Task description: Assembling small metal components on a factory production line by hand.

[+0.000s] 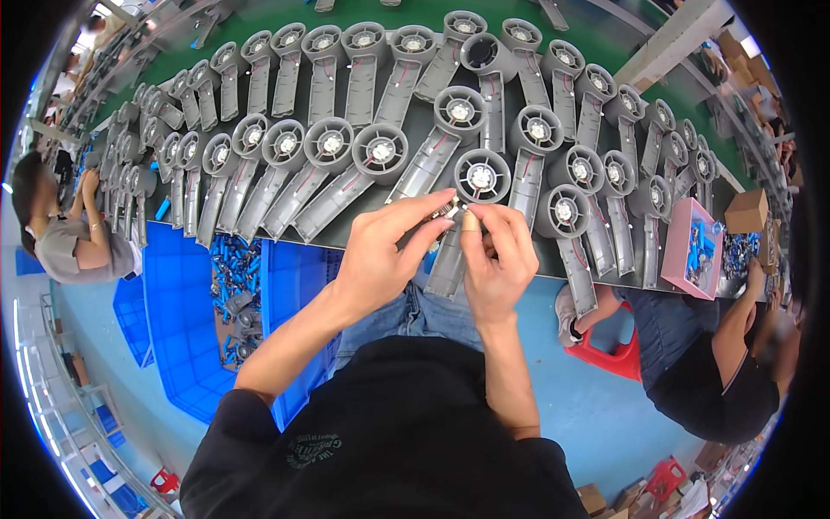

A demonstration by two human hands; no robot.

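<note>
My left hand point(387, 249) pinches a small, dark and silvery component point(447, 208) between thumb and fingertips. My right hand point(500, 259) meets it from the other side, its thumb and forefinger closed at a tiny whitish end of the piece; exactly what it grips is too small to make out. A tan wrap covers one of the right fingertips. Just beyond and below both hands lies a grey plastic fan housing point(482, 176), a round ring with spokes and a white motor hub. Its trough-shaped handle point(446, 266) points toward me, partly hidden by my hands.
Rows of similar grey housings point(380, 154) cover the bench. A blue crate point(177, 320) with blue cylindrical parts point(238, 281) stands below left. A pink box point(692, 246) sits at the right bench edge, near a seated person point(718, 363). Another person point(73, 225) works at left.
</note>
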